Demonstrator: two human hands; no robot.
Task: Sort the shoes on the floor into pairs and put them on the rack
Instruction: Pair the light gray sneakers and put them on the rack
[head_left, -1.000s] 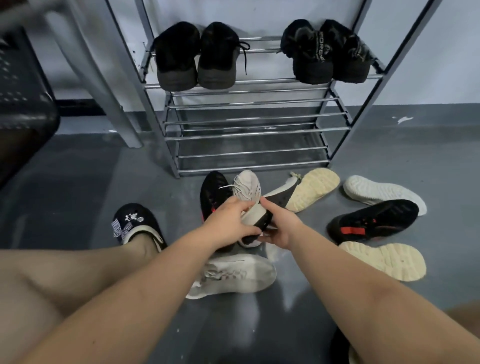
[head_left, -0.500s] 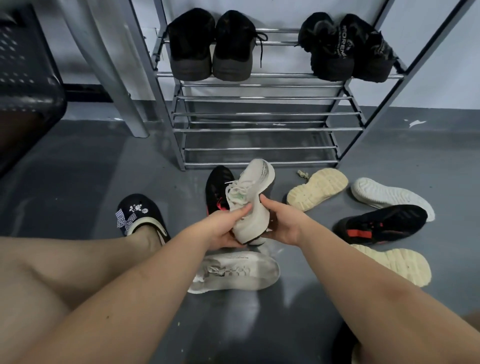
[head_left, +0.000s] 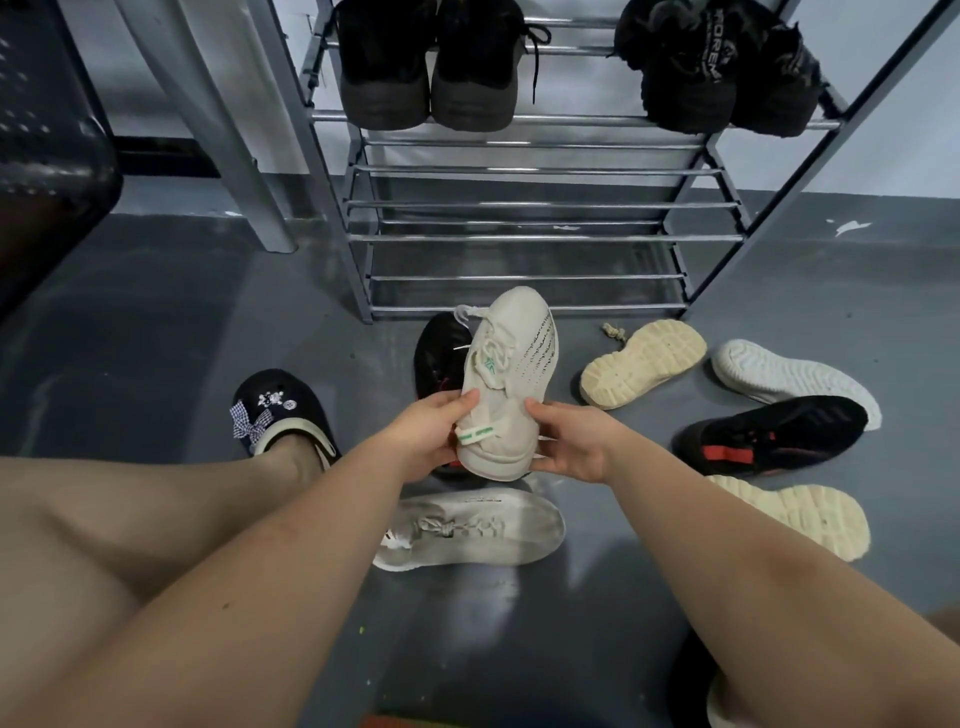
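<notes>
Held at the heel by left hand (head_left: 434, 431) and right hand (head_left: 571, 441): cream sneaker (head_left: 511, 374). Best matched with upturned cream soles right of frame centre, then shelved on the rack (head_left: 519, 236).

A cream sneaker (head_left: 511, 374) with green tags and black dotted print is shown above a grey floor (head_left: 156, 338). Black sneakers (head_left: 774, 434) marked with red, pale yellow soles (head_left: 641, 362), and a silver rack (head_left: 519, 218) bearing black shoes (head_left: 428, 62) are seen.
</notes>
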